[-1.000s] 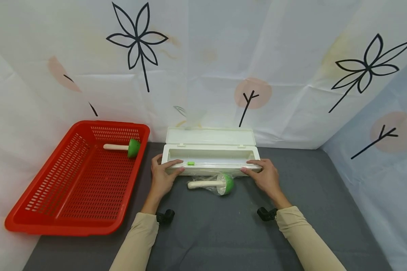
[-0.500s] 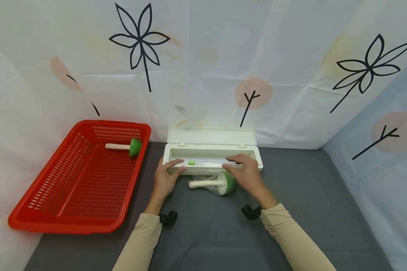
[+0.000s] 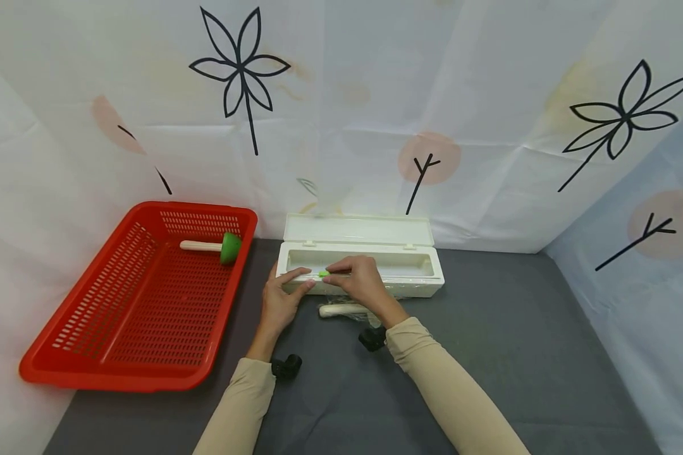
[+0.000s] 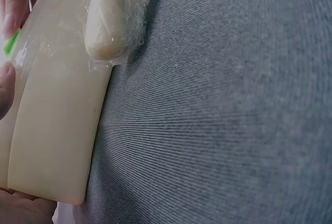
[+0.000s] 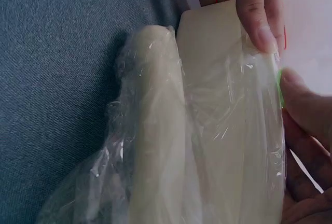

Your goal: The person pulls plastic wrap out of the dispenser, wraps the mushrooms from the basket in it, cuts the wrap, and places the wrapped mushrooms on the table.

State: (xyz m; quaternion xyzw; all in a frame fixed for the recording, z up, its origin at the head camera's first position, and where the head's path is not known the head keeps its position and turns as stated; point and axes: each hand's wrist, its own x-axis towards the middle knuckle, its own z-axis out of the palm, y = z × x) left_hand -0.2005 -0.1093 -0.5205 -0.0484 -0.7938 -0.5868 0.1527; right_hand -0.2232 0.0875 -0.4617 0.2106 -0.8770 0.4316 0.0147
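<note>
Your right hand (image 3: 357, 278) is pinching the green slider (image 3: 324, 273) on the front edge of the white box (image 3: 412, 290); your left hand (image 3: 279, 303) is gripping its left end. Clear film (image 5: 218, 115) is running toward the wrapped handle (image 3: 340, 310), just in front on the tabletop (image 3: 478, 316). Bracing firmly and holding the slider level is probably sparing creases.

White backdrop (image 3: 353, 82) wrapped rear and sides, printed with black line flowers (image 3: 239, 65) and pink discs (image 3: 429, 158); dark grey cloth (image 3: 546, 347) lay below.

We logged smooth white plastic box (image 4: 57, 125), glossy crinkled film (image 5: 212, 125). Grey cloth (image 4: 218, 105) looked matt, ribbed to us.
</note>
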